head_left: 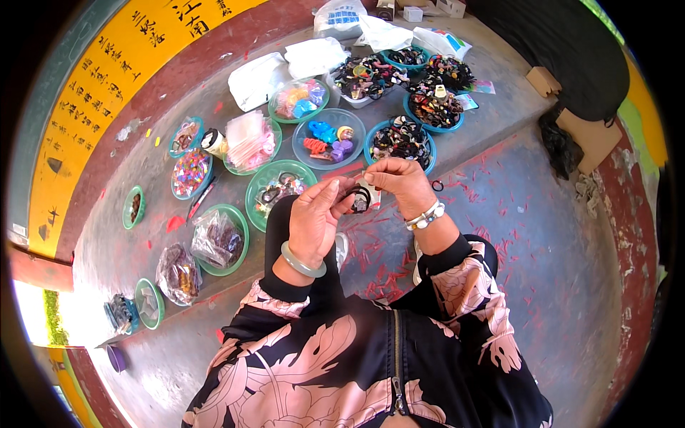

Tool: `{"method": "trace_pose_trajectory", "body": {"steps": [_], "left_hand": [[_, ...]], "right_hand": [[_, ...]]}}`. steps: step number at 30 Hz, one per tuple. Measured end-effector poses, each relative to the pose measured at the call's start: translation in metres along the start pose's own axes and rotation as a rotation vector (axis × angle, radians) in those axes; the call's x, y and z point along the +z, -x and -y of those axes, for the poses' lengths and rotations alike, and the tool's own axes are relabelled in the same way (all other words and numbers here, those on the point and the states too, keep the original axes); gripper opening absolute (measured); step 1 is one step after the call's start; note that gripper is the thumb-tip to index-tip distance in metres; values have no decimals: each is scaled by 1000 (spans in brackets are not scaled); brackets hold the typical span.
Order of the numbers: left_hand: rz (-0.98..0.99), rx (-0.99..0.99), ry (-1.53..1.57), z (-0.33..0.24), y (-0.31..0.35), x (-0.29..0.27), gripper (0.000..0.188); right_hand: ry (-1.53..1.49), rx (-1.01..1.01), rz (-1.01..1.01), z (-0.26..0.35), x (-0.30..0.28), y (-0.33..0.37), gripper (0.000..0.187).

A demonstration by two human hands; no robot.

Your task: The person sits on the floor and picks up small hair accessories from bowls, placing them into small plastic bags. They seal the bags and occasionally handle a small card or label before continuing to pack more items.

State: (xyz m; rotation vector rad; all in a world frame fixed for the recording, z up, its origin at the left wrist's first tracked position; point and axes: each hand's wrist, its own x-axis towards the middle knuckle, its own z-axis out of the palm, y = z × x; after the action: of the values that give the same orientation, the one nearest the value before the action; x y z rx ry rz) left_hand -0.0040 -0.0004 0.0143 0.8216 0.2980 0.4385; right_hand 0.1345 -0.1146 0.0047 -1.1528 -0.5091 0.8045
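- Two bare hands meet near the centre, above the seated person's knees. The left hand (pixel 314 217) is partly closed, its thumb and fingers drawn together around black elastic loops (pixel 368 195).
- The right hand (pixel 403 184) is nearly closed, thumb and forefinger pinched beside those loops; whatever sits between the tips is too small to tell.
- The step in hand looks like close fingertip work on the loops, which hang between the hands. The next move probably calls for a steady left grip and a finer right pinch.
- Beyond the hands, a raised concrete ledge (pixel 153 228) bears many plastic bowls, including a blue bowl (pixel 302 133) of colourful bundles, and some white plastic bags (pixel 255 80).
- To the right, red scraps (paper or plastic, I cannot tell) litter the grey floor (pixel 549 307).
- At far left, a yellow wall band (pixel 68 143) carries black handwritten characters; black sheeting (pixel 564 53) hangs at upper right.
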Motion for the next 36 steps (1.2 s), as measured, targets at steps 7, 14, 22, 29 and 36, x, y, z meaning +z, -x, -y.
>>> {"method": "trace_pose_trajectory", "body": {"steps": [7,14,22,29,36], "left_hand": [[0,34,-50,6,0,-5,23],[19,67,-278,9,2,5,25],[71,279,-646,15,4,9,26],[70,479,-941,22,2,4,24],[45,644,-1263,24,1,-1,27]], "right_hand": [[24,-143,-127,11,6,4,6],[726,-805,-121,10,20,10,10],[981,-1056,-123,5,23,9,14],[1031,-1057,-149,2,24,11,14],[1133,-1047,-136,-3,25,11,11]]}}
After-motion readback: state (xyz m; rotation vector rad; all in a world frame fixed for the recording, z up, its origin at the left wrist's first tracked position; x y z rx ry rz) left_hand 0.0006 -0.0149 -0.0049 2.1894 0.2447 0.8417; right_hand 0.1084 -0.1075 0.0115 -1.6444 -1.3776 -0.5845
